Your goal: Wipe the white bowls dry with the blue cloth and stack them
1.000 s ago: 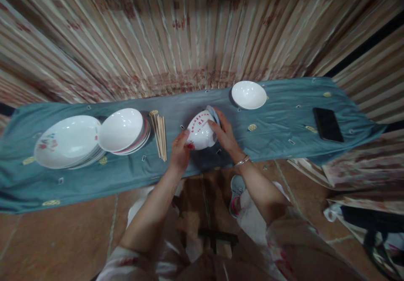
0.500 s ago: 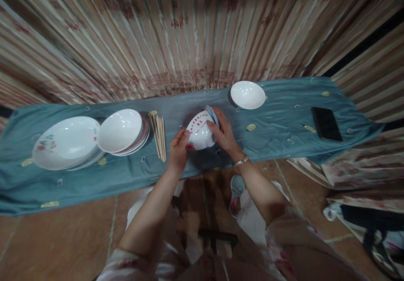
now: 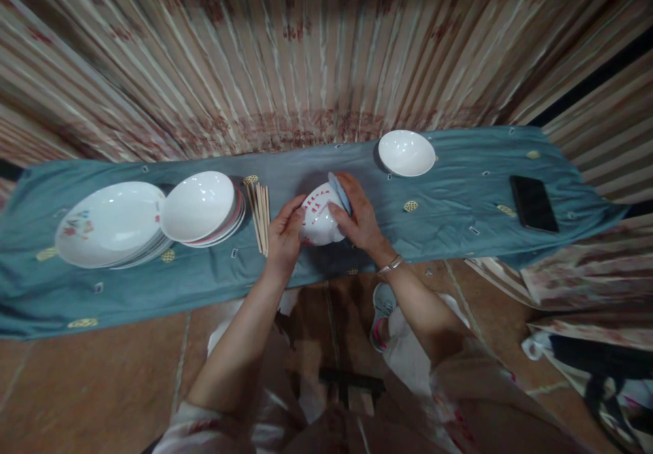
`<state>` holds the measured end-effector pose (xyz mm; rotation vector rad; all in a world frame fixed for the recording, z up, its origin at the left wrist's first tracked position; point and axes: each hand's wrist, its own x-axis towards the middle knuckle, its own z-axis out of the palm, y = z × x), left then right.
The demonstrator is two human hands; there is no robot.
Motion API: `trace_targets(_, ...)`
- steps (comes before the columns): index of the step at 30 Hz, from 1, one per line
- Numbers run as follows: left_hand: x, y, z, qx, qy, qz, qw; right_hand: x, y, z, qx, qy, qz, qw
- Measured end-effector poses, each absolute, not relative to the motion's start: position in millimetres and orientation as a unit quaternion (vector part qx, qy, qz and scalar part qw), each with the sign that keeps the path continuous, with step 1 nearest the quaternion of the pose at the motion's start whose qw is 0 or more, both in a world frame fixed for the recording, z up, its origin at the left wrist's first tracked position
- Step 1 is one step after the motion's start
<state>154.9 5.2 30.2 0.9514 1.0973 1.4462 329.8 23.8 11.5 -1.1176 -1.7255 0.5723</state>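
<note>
Between my hands a white bowl [image 3: 320, 221] with red lettering is tilted on its side above the cloth-covered table. My left hand [image 3: 286, 233] grips its left edge, thumb on the outer wall. With my right hand [image 3: 358, 216] I press a light blue cloth [image 3: 339, 192] against the bowl's right rim, the thumb on the outside. The bowl's inside is hidden from me. Just left of my left hand lie several wooden chopsticks [image 3: 261, 217].
A stack of white bowls [image 3: 196, 207] and a stack of larger oval plates [image 3: 115, 226] stand at the left. One white bowl [image 3: 407, 153] sits at the back right. A black phone [image 3: 533, 203] lies at the right on the teal tablecloth [image 3: 449, 226]. Pleated curtains [image 3: 306, 52] hang behind.
The bowl has turned slightly in my hands, and my left hand has shifted a little left and up around its edge. The view has shifted slightly. The other dishes stay put.
</note>
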Motion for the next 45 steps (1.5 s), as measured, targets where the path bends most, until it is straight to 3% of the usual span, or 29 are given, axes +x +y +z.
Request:
trace_targets(20,148.1,5.1,30.9,0.396,0.449,0.58,0.553,314.4,5.5,30.1,-0.436,-0.801,0.151,0.381)
trace_targets(45,146.6,8.5,26.6,0.34,0.453,0.611,0.553,300.0,5.9,-32.5,-0.504,-0.535,0.374,0.565)
